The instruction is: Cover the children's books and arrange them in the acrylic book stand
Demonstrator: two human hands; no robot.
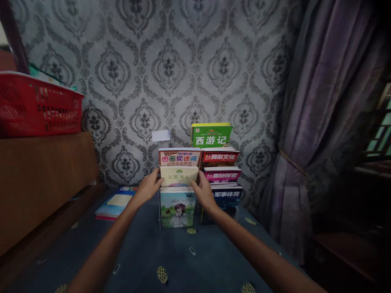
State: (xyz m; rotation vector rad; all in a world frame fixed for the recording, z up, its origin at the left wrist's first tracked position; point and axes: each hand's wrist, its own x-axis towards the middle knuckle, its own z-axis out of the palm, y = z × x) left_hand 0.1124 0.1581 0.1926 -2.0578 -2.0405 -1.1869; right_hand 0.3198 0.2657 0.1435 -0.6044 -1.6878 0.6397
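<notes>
Both my hands grip a cream-coloured book (pixel 179 174) with Chinese characters on its cover. My left hand (pixel 150 185) has its left edge, thumb in front; my right hand (pixel 203 190) has the right edge in the same way. The book stands upright in a row, its lower part hidden behind a book with a cartoon girl on the cover (pixel 178 211). Right behind it rises a brown book with colourful lettering (pixel 180 156). Beside my right hand is a second row: a dark blue book (pixel 227 197), a magenta book (pixel 222 175), a red book (pixel 220 157) and a green book (pixel 212 135).
A small pile of books (pixel 114 203) lies left of my left forearm on the dark patterned cloth (pixel 137 256). Farther left, a red plastic basket (pixel 39 106) sits on a wooden cabinet (pixel 45 183). Patterned wallpaper (pixel 168 65) stands behind, and a grey curtain (pixel 311 122) hangs right.
</notes>
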